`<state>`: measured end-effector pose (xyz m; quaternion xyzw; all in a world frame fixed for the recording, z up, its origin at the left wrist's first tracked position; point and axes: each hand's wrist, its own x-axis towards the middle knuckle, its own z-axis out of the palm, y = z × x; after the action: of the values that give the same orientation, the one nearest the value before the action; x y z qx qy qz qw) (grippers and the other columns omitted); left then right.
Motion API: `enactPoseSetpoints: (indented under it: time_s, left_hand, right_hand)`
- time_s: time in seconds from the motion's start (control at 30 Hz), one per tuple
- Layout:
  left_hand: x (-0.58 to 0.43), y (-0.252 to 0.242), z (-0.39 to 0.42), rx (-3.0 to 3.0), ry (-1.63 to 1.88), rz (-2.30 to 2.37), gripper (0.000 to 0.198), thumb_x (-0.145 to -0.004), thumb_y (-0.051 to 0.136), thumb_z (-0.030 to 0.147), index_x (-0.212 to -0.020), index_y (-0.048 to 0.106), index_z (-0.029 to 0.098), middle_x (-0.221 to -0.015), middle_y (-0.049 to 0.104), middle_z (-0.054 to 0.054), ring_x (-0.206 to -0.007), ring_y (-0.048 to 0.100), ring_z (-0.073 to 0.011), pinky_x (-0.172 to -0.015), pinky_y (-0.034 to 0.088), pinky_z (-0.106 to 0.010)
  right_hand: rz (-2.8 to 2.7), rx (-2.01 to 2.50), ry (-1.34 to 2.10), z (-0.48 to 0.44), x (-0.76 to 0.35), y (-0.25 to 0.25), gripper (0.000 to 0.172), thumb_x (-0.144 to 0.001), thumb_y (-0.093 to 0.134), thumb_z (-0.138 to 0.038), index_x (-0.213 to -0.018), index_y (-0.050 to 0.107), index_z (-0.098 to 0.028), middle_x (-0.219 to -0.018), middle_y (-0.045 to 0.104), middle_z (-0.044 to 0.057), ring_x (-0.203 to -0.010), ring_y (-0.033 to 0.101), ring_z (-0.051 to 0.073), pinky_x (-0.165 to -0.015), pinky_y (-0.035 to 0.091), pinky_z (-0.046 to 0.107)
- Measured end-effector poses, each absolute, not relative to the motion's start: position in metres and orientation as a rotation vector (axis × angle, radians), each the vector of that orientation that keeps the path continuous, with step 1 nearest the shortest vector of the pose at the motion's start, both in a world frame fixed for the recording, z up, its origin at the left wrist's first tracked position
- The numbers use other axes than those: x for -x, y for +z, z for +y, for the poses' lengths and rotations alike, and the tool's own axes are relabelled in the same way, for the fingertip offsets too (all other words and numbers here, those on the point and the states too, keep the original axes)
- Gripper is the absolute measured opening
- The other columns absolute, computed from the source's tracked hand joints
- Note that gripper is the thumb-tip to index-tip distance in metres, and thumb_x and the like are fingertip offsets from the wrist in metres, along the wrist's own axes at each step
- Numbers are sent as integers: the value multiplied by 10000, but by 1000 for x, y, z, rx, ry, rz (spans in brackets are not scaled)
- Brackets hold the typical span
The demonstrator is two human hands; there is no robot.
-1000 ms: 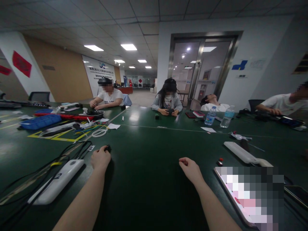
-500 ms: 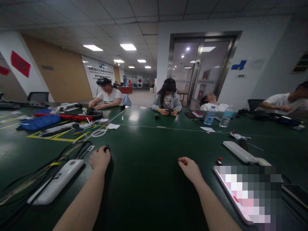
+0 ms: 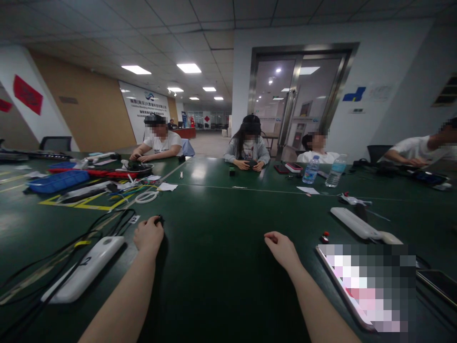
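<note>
My left hand [image 3: 149, 233] rests on the dark green table [image 3: 214, 271], its fingers closed round a small black object [image 3: 159, 219] that shows only at the fingertips; its kind is hidden. Beside that wrist lies a white power bank-like case [image 3: 91, 267] marked 2, with black cables [image 3: 96, 228] crossing it. Across the table, my right hand [image 3: 283, 248] lies with the fingers curled and the thumb against them; nothing shows in it. Closest to this hand are a tablet-like device [image 3: 342, 290] with a blurred screen and a small red-topped item [image 3: 324, 237].
On the left are a blue tray [image 3: 59, 182], a coiled white cable [image 3: 146, 197] and paper. Two water bottles [image 3: 311, 169], a long white device [image 3: 353, 223] and a phone [image 3: 437, 286] lie rightward. Several people sit around the table; one opposite [image 3: 250, 152] holds something dark.
Both my hands stay in place. The view shifts very slightly. A seated person behind the bottles has raised their head, and the person at far right has lowered a hand.
</note>
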<state>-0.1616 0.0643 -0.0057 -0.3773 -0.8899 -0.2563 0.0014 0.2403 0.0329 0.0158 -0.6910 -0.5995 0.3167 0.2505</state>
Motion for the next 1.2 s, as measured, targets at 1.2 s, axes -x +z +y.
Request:
enactPoseSetpoints:
  time_s: [1.2]
  left_hand:
    - [161, -3, 65, 1167, -728, -2868, 447, -844, 310, 275, -1232, 530, 286, -1202, 554, -151, -1114, 491, -339, -858, 386, -448]
  right_hand:
    - [-1629, 1883, 894, 36, -241, 12, 281, -812, 484, -276, -1053, 606, -201, -1069, 644, 51, -986, 597, 193, -819, 471, 301]
